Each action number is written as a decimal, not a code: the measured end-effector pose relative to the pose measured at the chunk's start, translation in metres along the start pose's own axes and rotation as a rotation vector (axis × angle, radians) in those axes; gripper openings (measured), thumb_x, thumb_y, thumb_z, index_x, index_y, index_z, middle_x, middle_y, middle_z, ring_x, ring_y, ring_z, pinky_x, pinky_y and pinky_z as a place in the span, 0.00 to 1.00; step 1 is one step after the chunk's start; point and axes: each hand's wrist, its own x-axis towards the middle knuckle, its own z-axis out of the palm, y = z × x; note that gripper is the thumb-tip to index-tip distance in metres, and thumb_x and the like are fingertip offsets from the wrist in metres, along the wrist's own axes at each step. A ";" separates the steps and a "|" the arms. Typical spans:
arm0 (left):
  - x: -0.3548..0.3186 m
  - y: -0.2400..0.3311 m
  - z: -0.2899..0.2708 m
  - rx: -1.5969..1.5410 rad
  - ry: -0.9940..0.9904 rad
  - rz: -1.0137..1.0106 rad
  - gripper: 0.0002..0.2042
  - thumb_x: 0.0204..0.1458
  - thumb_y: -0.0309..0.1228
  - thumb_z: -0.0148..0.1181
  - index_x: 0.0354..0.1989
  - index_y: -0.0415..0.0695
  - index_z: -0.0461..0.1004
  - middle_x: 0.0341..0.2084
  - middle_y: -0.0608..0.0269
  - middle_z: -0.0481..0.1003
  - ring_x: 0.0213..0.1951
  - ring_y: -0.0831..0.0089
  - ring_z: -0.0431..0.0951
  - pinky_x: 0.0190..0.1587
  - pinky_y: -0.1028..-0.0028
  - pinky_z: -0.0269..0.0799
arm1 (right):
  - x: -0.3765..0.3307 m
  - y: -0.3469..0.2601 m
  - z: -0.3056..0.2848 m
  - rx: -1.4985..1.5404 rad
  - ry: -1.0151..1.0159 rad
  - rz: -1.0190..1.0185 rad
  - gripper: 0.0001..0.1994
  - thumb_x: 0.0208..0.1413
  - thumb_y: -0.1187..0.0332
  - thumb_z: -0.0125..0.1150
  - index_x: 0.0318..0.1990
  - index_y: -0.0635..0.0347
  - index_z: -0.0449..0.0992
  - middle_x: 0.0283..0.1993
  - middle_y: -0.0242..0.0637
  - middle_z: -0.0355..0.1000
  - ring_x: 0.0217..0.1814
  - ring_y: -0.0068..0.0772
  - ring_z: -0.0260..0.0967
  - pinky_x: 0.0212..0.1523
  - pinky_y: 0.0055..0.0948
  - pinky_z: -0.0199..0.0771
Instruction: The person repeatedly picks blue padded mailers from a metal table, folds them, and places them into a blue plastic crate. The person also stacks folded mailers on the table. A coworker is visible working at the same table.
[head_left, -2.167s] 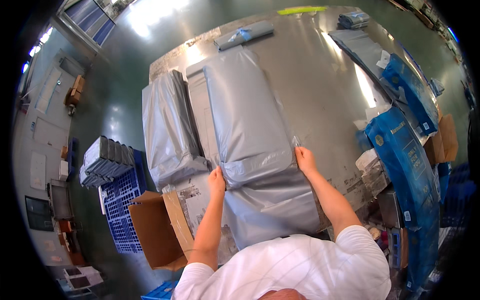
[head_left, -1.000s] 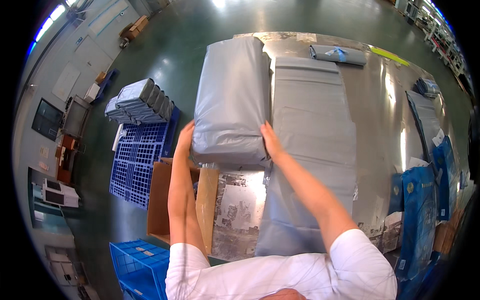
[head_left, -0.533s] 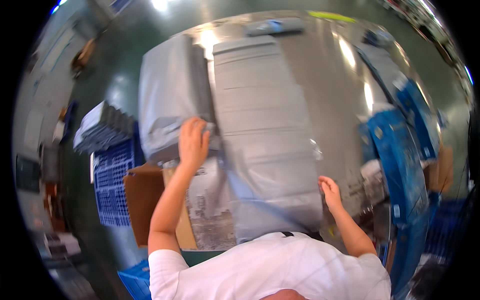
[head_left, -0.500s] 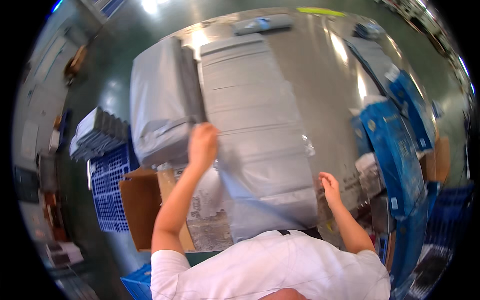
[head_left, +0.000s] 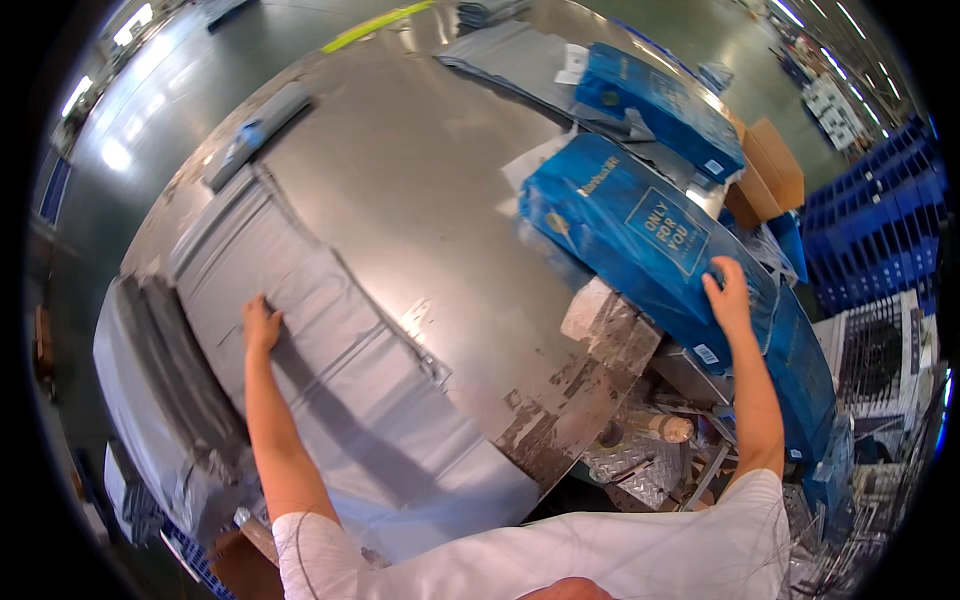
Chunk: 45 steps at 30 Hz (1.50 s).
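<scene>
My left hand lies flat, fingers together, on a stack of grey plastic mailer bags spread over the left of a shiny metal table. My right hand reaches out to the right and rests on a long blue printed package lying at the table's right edge; the fingers are spread on its top and do not visibly close round it. A second pile of grey bags lies left of the first.
More blue packages and grey bags lie at the table's far side. A folded grey parcel sits far left. Cardboard boxes, blue crates and clutter under the table's worn edge stand to the right.
The view has swung right. My left hand dropped from lifting a grey bag to lying flat on the stack. My right hand left the table edge and reached the blue package.
</scene>
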 end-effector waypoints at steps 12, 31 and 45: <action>0.153 -0.002 -0.063 0.229 0.782 -0.073 0.19 0.48 0.33 0.57 0.48 0.39 0.66 0.45 0.44 0.66 0.48 0.50 0.67 0.50 0.62 0.62 | 0.136 0.089 0.019 -0.204 -0.595 0.290 0.26 0.47 0.47 0.56 0.43 0.62 0.71 0.42 0.47 0.69 0.46 0.41 0.66 0.45 0.33 0.64; -0.132 0.302 0.112 -1.724 -0.334 -0.157 0.36 0.57 0.52 0.35 0.64 0.40 0.31 0.66 0.57 0.31 0.66 0.69 0.31 0.64 0.66 0.28 | 0.148 -0.039 0.212 1.071 -0.795 0.401 0.24 0.61 0.49 0.39 0.47 0.62 0.72 0.42 0.31 0.72 0.42 0.21 0.67 0.45 0.23 0.67; -0.239 0.288 0.000 -1.913 -0.645 -0.270 0.34 0.52 0.54 0.45 0.61 0.45 0.51 0.56 0.56 0.60 0.56 0.63 0.62 0.58 0.64 0.57 | -0.003 -0.137 0.101 1.495 -1.106 0.506 0.32 0.58 0.45 0.37 0.63 0.58 0.51 0.65 0.39 0.51 0.65 0.31 0.49 0.62 0.30 0.51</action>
